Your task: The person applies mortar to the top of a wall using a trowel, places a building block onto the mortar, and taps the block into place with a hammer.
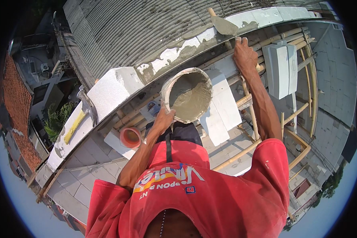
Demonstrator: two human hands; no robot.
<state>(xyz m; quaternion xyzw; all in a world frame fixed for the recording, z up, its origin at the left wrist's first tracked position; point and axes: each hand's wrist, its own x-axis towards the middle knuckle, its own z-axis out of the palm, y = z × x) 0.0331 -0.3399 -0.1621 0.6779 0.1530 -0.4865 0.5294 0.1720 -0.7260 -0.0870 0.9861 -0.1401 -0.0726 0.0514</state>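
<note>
L hand (165, 120) clasps rim of bucket (167, 92) w/ grey mortar (191, 102), prob. to keep it steady. R hand (245, 55) has fingers partly curled near wall (190, 43); cannot tell if it grips. Trowel (225, 26) is just beyond its fingertips, blade nearer, prob. for easy reach.

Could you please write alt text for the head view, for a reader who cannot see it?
A person's left hand grips a bucket of wet grey mortar by its rim, while the right hand is beside a white-block wall, near a trowel. A hammer with a yellow handle lies further left.
</note>
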